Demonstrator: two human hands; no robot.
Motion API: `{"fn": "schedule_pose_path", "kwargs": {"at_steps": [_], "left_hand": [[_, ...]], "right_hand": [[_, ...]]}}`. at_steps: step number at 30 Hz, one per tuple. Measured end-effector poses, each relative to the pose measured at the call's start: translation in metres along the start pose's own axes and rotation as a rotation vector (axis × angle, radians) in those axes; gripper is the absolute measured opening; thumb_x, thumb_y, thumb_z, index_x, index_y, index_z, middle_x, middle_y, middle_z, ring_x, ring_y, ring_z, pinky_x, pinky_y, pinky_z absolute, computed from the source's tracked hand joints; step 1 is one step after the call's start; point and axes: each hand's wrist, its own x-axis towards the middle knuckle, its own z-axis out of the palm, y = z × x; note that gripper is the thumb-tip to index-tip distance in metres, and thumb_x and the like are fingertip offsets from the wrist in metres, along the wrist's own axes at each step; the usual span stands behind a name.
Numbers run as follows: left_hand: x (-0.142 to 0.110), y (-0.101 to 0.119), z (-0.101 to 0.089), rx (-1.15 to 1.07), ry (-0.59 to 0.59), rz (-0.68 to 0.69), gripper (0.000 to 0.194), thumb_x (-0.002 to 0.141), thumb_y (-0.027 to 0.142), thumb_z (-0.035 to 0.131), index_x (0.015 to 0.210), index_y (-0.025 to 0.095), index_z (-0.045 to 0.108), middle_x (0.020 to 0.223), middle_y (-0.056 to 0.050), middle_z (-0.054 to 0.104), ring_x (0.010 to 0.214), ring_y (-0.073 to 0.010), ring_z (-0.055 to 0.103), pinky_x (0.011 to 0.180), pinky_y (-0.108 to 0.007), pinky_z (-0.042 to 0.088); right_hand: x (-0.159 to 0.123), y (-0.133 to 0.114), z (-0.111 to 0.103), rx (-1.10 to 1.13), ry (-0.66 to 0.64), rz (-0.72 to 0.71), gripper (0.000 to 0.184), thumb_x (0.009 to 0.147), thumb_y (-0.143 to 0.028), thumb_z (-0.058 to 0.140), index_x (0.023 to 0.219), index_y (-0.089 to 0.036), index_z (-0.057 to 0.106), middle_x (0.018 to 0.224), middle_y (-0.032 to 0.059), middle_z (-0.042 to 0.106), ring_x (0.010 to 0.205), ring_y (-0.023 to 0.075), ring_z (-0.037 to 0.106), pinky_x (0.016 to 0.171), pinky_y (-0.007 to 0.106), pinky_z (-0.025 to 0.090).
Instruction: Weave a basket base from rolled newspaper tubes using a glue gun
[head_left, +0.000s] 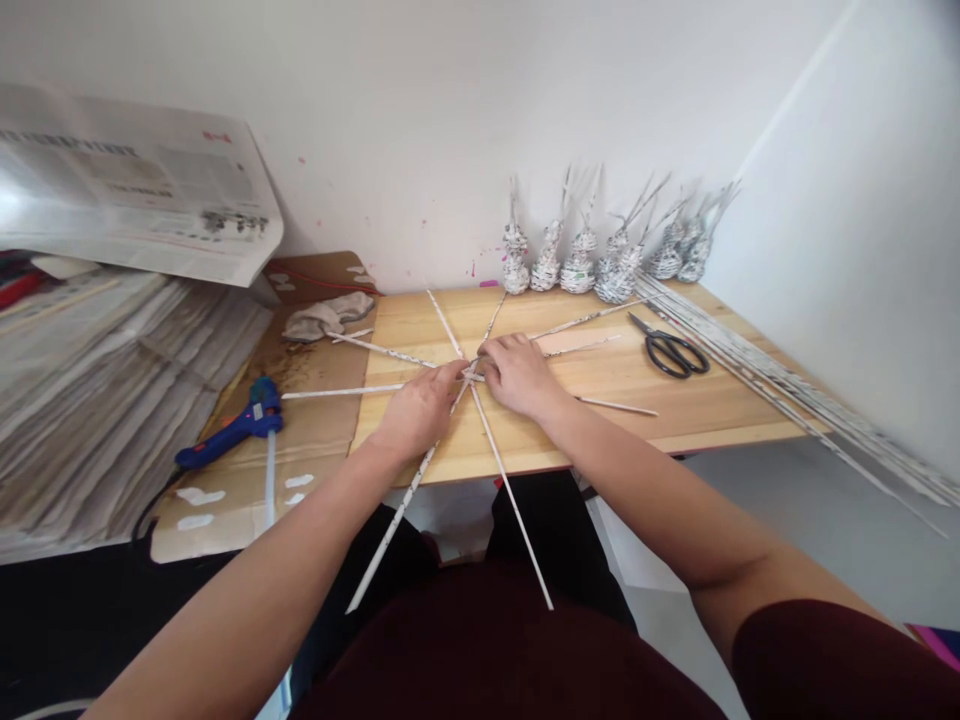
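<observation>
Several thin rolled-newspaper sticks (517, 510) cross in a star on the wooden board, their ends pointing outward in all directions. At the left side of the crossing, my left hand (418, 408) is closed, thumb and fingers pressed on the sticks. My right hand (519, 375) lies just right of the centre with its fingers curled down over the sticks and nearly meeting the left fingertips. Parts of the sticks are hidden beneath both hands. Two of the sticks reach past the board's front edge toward my lap.
Woven paper figures (577, 262) line the wall. Black-handled scissors (671, 350) and a bundle of paper sticks (772, 385) lie right on the wooden board (600, 445). Leftward are a blue glue gun (236, 430) on cardboard (315, 440), a glove (328, 315) and stacked newspapers (150, 390).
</observation>
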Motion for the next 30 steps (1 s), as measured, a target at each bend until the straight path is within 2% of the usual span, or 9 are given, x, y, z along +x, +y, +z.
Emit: {"fn": "schedule_pose_path", "kwargs": {"at_steps": [4, 8, 12, 15, 18, 20, 23, 25, 30], "left_hand": [[-0.002, 0.002, -0.002, -0.008, 0.015, -0.035, 0.057, 0.086, 0.008, 0.051, 0.141, 0.021, 0.04, 0.121, -0.01, 0.066, 0.109, -0.0242, 0.063, 0.095, -0.039, 0.052], [-0.004, 0.001, 0.001, -0.015, 0.047, 0.014, 0.064, 0.086, 0.007, 0.05, 0.146, 0.022, 0.035, 0.13, -0.009, 0.062, 0.117, -0.0235, 0.06, 0.1, -0.039, 0.05], [-0.003, -0.003, 0.005, 0.043, 0.021, 0.041, 0.055, 0.091, 0.011, 0.046, 0.144, 0.021, 0.038, 0.118, -0.009, 0.068, 0.111, -0.0239, 0.062, 0.098, -0.041, 0.05], [0.0, -0.005, 0.005, 0.051, 0.014, 0.046, 0.049, 0.091, 0.011, 0.047, 0.139, 0.019, 0.043, 0.12, -0.01, 0.068, 0.111, -0.0247, 0.062, 0.099, -0.041, 0.049], [0.004, -0.005, 0.003, -0.004, -0.002, 0.018, 0.049, 0.09, 0.009, 0.048, 0.137, 0.02, 0.045, 0.116, -0.008, 0.069, 0.105, -0.0238, 0.064, 0.094, -0.039, 0.051], [0.004, -0.006, 0.002, -0.071, 0.044, -0.018, 0.049, 0.088, 0.01, 0.05, 0.136, 0.021, 0.045, 0.11, -0.007, 0.07, 0.099, -0.0219, 0.065, 0.09, -0.037, 0.052], [0.002, -0.01, 0.004, -0.166, 0.208, -0.063, 0.043, 0.085, 0.01, 0.052, 0.127, 0.02, 0.054, 0.102, -0.006, 0.067, 0.092, -0.0182, 0.064, 0.086, -0.032, 0.053], [0.003, -0.013, 0.006, -0.202, 0.293, -0.083, 0.031, 0.085, 0.012, 0.053, 0.114, 0.019, 0.062, 0.096, -0.005, 0.066, 0.087, -0.017, 0.064, 0.084, -0.031, 0.053], [0.021, -0.009, 0.011, -0.204, 0.27, -0.107, 0.01, 0.086, 0.024, 0.062, 0.09, 0.02, 0.07, 0.084, -0.003, 0.068, 0.081, -0.0176, 0.064, 0.082, -0.031, 0.052]], "right_hand": [[0.0, 0.0, -0.001, 0.004, 0.006, 0.017, 0.027, 0.094, -0.024, 0.047, 0.114, -0.018, 0.064, 0.113, 0.012, 0.066, 0.109, 0.0293, 0.05, 0.09, 0.039, 0.036], [0.0, -0.001, -0.001, 0.003, 0.011, 0.017, 0.027, 0.094, -0.024, 0.047, 0.114, -0.018, 0.064, 0.112, 0.012, 0.066, 0.109, 0.0295, 0.05, 0.09, 0.039, 0.037], [0.0, 0.0, 0.001, 0.004, 0.005, 0.017, 0.027, 0.095, -0.024, 0.047, 0.115, -0.018, 0.063, 0.114, 0.0124, 0.066, 0.11, 0.0295, 0.05, 0.091, 0.039, 0.036], [0.001, 0.003, 0.002, 0.013, 0.025, 0.007, 0.026, 0.095, -0.024, 0.046, 0.113, -0.018, 0.064, 0.112, 0.0116, 0.067, 0.108, 0.0289, 0.051, 0.091, 0.038, 0.037], [0.002, 0.006, 0.002, 0.02, 0.032, 0.039, 0.027, 0.097, -0.026, 0.044, 0.111, -0.017, 0.065, 0.111, 0.0117, 0.067, 0.107, 0.0283, 0.052, 0.091, 0.038, 0.036], [0.003, 0.007, 0.002, 0.025, 0.03, 0.065, 0.027, 0.097, -0.027, 0.043, 0.111, -0.018, 0.065, 0.11, 0.0118, 0.068, 0.107, 0.0283, 0.052, 0.09, 0.038, 0.036], [0.003, 0.008, 0.001, 0.031, 0.035, 0.093, 0.026, 0.096, -0.028, 0.046, 0.111, -0.02, 0.065, 0.11, 0.0113, 0.068, 0.108, 0.0287, 0.052, 0.087, 0.038, 0.036], [0.004, 0.008, 0.001, 0.032, 0.033, 0.105, 0.025, 0.095, -0.029, 0.048, 0.111, -0.021, 0.066, 0.11, 0.0112, 0.067, 0.109, 0.0293, 0.051, 0.087, 0.039, 0.035], [0.004, 0.007, -0.001, 0.048, -0.002, 0.084, 0.026, 0.096, -0.03, 0.047, 0.111, -0.024, 0.067, 0.112, 0.0105, 0.067, 0.11, 0.029, 0.052, 0.088, 0.041, 0.031]]}}
